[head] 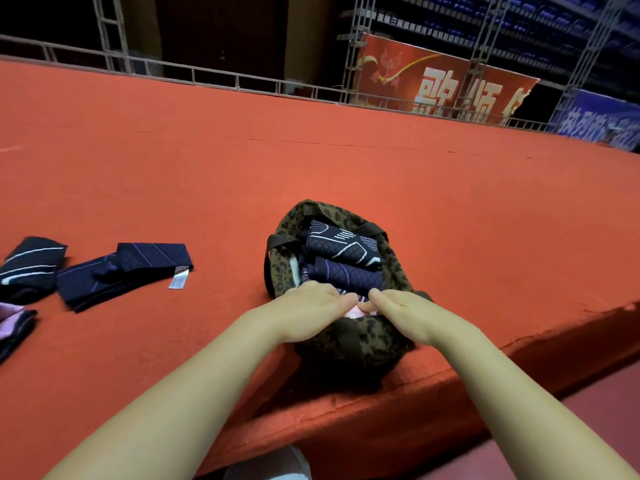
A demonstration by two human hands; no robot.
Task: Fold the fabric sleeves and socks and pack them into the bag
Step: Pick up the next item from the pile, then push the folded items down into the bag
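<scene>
A: Left side?
B: 3 dark striped fabric pieces [121, 271] lie loose on the red felt platform [311, 161], awaiting packing.
A: Centre?
B: The leopard-print knitted bag [360, 344] stands open, 2 folded navy sleeves [341, 247] stacked inside.
A: Hands?
B: Left hand [311, 310] and right hand [403, 311] press a pale piece [356, 310] into the bag's mouth; fingers hidden, grip unclear.

You stand at the edge of a raised stage [311, 161] covered in red carpet, inside a hall or arena. Behind it you see metal truss frames [353, 57], a low railing [214, 77], a red banner [440, 81] with large Chinese characters, and rows of blue seats [519, 19].
</scene>
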